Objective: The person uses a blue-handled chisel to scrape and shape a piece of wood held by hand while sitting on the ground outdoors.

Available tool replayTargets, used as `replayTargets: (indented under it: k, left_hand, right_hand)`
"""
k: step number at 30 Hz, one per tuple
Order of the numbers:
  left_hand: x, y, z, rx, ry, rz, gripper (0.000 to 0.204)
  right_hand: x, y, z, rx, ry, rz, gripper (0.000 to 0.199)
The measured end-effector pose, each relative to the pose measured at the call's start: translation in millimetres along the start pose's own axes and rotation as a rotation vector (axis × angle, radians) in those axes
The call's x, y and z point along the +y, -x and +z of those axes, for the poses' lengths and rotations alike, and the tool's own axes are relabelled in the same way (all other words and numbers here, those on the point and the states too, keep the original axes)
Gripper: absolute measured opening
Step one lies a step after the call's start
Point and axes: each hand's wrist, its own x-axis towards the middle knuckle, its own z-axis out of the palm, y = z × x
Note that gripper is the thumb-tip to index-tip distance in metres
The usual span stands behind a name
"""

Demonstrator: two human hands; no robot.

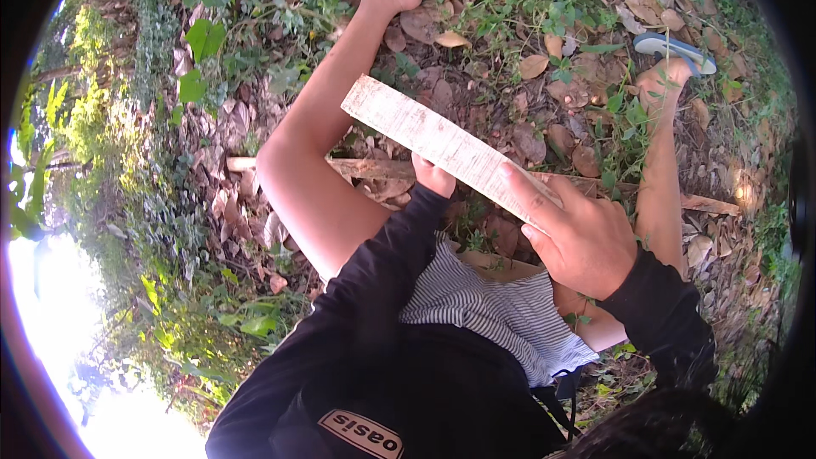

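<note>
A short, flat wooden board with a pale, rough, worn face is held slanting in front of me, its far end up and to the left. My right hand grips its lower right end, the index finger stretched along the top face and the thumb by the near edge. Against the near edge, around the middle, is my left hand; its fingers go behind the board and are hidden. Both hands come out of black sleeves.
Under the board, a long thin wooden strip lies across the ground between my bent legs. Dry brown leaves and green plants cover the soil. My feet wear blue and white slippers. Bright light glares at the left.
</note>
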Motion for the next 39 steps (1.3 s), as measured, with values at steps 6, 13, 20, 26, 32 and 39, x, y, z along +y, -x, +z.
replayTargets:
  k: [6,13,20,26,32,39]
  left_hand:
    - [37.7,-33.8,-9.0,0.094,0.213,-0.329,0.043]
    - [90.5,-46.9,16.1,-0.155,0.480,-0.323,0.046]
    - [50.2,-16.2,8.0,-0.246,-0.158,-0.183,0.037]
    - [26.3,-9.8,-1.2,-0.247,-0.154,-0.216,0.038]
    - [44.2,-14.9,22.3,-0.119,0.688,-0.582,0.049]
    - [51.5,-14.2,10.0,-0.289,-0.174,-0.205,0.041]
  right_hand:
    - [22.9,9.1,27.0,0.468,-0.770,0.151,0.073]
    - [37.1,45.5,79.6,0.495,-1.347,0.513,0.084]
    - [42.6,67.1,103.1,0.454,-1.326,0.600,0.083]
    - [38.3,62.3,113.3,0.503,-1.318,0.555,0.083]
    - [42.6,65.9,116.9,0.526,-1.323,0.535,0.081]
    - [44.1,69.6,122.1,0.532,-1.341,0.621,0.081]
